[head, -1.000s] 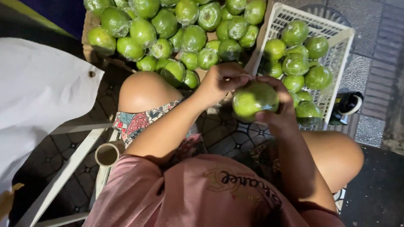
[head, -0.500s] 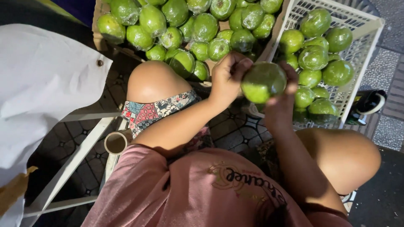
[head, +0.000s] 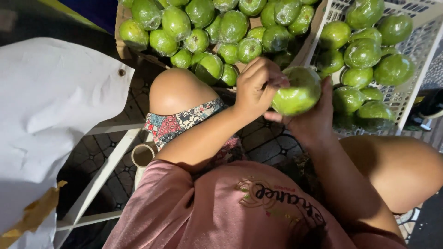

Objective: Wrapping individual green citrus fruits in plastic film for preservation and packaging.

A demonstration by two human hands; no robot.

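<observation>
One green fruit [head: 296, 91] is cupped in right hand [head: 308, 121], its top pinched by left hand [head: 255, 87]; white crate [head: 417, 87] approx. half filled, cardboard box [head: 123, 48] piled high.

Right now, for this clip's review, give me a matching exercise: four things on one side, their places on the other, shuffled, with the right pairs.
Things:
1. held fruit
2. white crate
3. white sheet
4. cardboard box

Places:
A. far left
B. top centre, full of green fruit
C. between left hand and right hand
D. right, holding green fruit

Pairs: 1-C, 2-D, 3-A, 4-B
</observation>
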